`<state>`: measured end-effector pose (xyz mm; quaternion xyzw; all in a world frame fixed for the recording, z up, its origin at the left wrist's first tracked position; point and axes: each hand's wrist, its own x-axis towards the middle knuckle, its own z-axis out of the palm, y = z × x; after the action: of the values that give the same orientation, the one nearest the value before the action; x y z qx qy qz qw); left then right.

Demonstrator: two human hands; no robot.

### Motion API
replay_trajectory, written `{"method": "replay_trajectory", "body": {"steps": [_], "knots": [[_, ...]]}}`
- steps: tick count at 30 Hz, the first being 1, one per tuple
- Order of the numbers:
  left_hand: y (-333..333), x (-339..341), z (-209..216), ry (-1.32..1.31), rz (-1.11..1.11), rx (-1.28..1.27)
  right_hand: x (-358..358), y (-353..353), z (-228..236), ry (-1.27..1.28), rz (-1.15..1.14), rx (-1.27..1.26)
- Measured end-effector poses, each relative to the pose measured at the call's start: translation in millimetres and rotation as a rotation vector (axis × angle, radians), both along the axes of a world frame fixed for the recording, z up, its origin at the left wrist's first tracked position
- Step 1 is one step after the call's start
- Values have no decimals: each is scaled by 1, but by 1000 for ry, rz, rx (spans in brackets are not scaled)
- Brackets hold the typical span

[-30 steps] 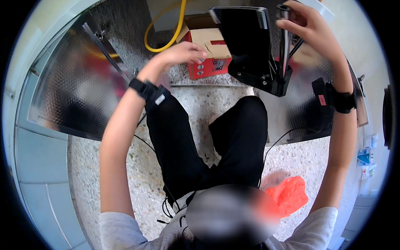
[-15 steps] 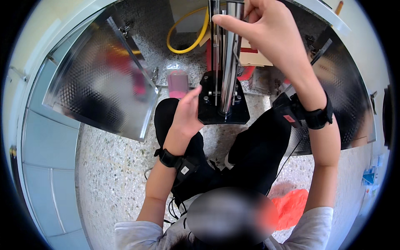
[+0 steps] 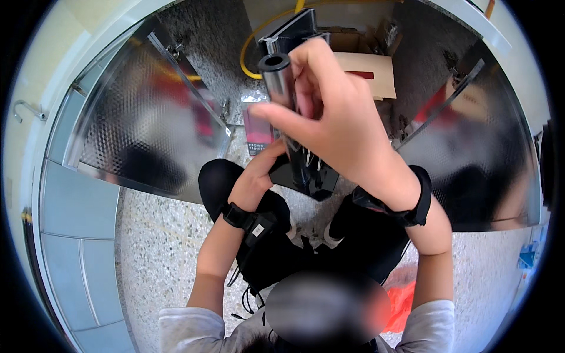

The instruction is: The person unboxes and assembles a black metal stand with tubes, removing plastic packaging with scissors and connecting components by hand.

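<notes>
Between my knees is a metal stand with a shiny chrome tube [image 3: 275, 82], open at its top end and tilted toward me. Its black base plate [image 3: 322, 187] is low down, and a black slotted head [image 3: 291, 34] sticks out beyond the tube. My right hand [image 3: 347, 115] is closed round the upper part of the stand, fingers curled behind the tube and thumb across its front. At the left edge of the base plate my left hand [image 3: 254, 176] grips the stand, its fingertips partly hidden behind the tube.
An open cabinet surrounds the stand, with a dimpled metal door at left [image 3: 141, 129] and another at right [image 3: 471, 153]. Inside are a yellow hose [image 3: 250, 70], a cardboard box [image 3: 371, 73] and a pink-and-clear package [image 3: 257, 129]. An orange-red bag [image 3: 401, 306] lies on the speckled floor.
The stand has tipped, its top coming toward me so the tube's open end and the black head now show. My right hand has moved down and left with it.
</notes>
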<state>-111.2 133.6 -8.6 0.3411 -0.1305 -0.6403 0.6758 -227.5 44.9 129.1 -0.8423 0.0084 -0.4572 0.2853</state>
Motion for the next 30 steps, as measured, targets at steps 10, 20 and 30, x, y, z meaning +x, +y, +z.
{"method": "replay_trajectory", "body": {"steps": [10,20,30], "knots": [[-2,29,-37,192,-92,93,-20,-86,-51,-119,-86,376],[-15,31,-33,40,-238,78,-22,-102,-101,44,502,1042],[-24,40,-32,171,-61,136,-21,-94,-96,-268,295,1004]]}}
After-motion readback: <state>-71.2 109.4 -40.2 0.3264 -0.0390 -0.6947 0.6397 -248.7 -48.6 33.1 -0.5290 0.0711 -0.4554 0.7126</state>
